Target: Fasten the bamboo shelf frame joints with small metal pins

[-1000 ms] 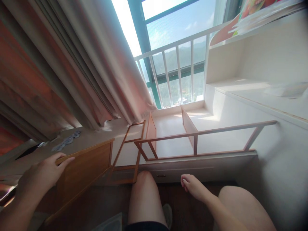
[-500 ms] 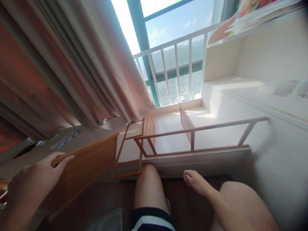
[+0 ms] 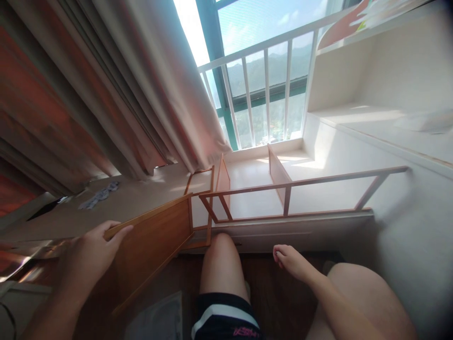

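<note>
My left hand [image 3: 101, 245] pinches the top edge of a brown wooden panel [image 3: 155, 236], thumb on the near face. The panel is tilted, and its far end overlaps a flat wooden frame [image 3: 201, 244] on the ledge. My right hand [image 3: 288, 259] is closed above the dark floor, between my legs; a small pale spot shows at its fingers, too small to name. Beyond it a long wooden frame [image 3: 287, 200] stands along the ledge edge. Two upright wooden boards, a left board [image 3: 222, 182] and a right board [image 3: 278, 172], stand behind that frame.
Curtains [image 3: 141, 85] hang at the left, beside a window with a white railing [image 3: 267, 94]. White shelving [image 3: 382, 146] rises on the right. A patterned cloth [image 3: 99, 194] lies on the ledge [image 3: 141, 200]. A translucent bin [image 3: 159, 316] stands on the floor near my leg.
My left hand has moved right with the wooden panel, whose far end now covers more of the flat frame. My right hand stays closed in nearly the same place. The view has shifted slightly.
</note>
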Demonstrator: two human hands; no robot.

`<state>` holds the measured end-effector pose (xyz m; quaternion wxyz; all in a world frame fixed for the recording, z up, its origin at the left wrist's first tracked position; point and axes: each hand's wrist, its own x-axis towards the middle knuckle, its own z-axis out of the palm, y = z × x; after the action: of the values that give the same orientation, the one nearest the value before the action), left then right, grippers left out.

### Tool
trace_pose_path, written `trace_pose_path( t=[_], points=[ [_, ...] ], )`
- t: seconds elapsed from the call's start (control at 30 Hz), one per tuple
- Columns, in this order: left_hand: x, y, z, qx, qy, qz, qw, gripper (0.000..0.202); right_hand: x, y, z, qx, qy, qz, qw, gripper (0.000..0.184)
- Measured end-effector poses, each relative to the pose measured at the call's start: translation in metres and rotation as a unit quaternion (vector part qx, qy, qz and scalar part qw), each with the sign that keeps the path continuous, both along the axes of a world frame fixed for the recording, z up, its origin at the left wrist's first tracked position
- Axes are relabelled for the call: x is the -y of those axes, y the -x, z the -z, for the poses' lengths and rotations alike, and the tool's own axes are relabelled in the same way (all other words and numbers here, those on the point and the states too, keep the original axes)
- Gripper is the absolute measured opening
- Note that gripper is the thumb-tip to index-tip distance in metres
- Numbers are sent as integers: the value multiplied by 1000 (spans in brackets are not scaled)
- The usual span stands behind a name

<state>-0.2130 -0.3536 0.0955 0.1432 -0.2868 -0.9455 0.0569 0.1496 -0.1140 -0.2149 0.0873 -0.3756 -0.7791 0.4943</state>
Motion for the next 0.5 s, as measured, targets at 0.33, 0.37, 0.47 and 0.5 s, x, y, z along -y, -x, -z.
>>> trace_pose_path(
  t=[0.33, 0.37, 0.47, 0.5],
  points=[
    [-10, 2, 15, -52, 17, 2, 999, 63, 2, 2, -8, 4, 5, -13, 1000, 21],
    [-11, 2, 14, -48, 19, 1, 999, 63, 2, 3, -8, 5, 7, -15, 1000, 22],
    [-13, 2, 11, -49, 22, 10, 999, 65, 3, 6, -6, 10, 12, -21, 1000, 21],
    [-14, 2, 10, -51, 20, 13, 998, 65, 3, 6, -6, 10, 13, -23, 1000, 21]
  ],
)
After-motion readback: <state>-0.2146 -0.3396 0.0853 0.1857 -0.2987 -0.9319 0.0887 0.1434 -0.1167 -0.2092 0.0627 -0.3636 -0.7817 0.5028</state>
